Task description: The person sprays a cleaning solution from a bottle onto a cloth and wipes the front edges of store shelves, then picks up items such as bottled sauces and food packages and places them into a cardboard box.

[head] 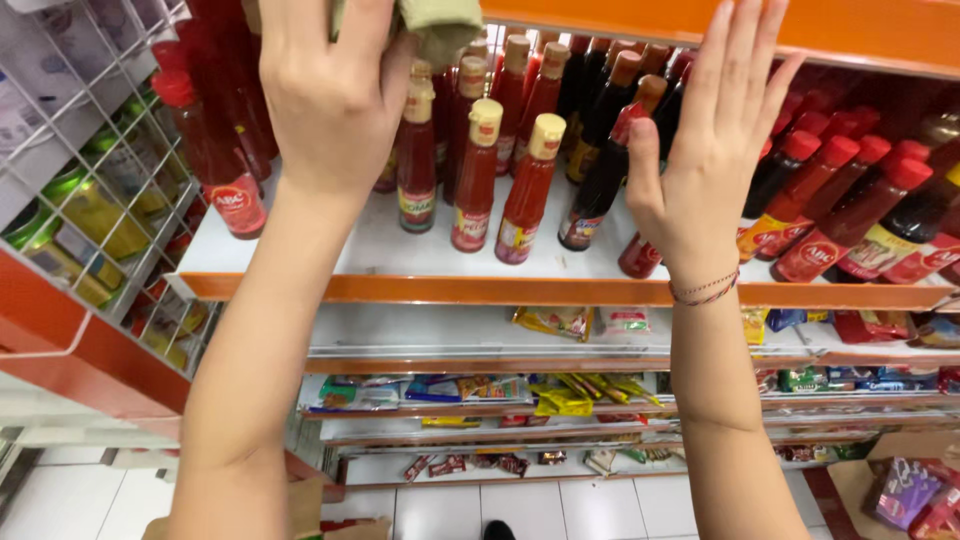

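My left hand (325,95) is raised in front of a shop shelf and closed on a greenish-beige cloth (445,25) at the top of the view. My right hand (710,150) is held up flat with fingers apart, empty, just in front of dark sauce bottles (600,170); a thin red string bracelet circles its wrist. Between the hands stand red sauce bottles with cream caps (528,190) on the white shelf (420,265) with an orange edge.
More red-capped sauce bottles (850,215) fill the shelf's right side. A wire rack (110,200) with packets stands at left. Lower shelves (500,350) hold small sachets and packets. A cardboard box (900,485) of goods sits on the tiled floor at lower right.
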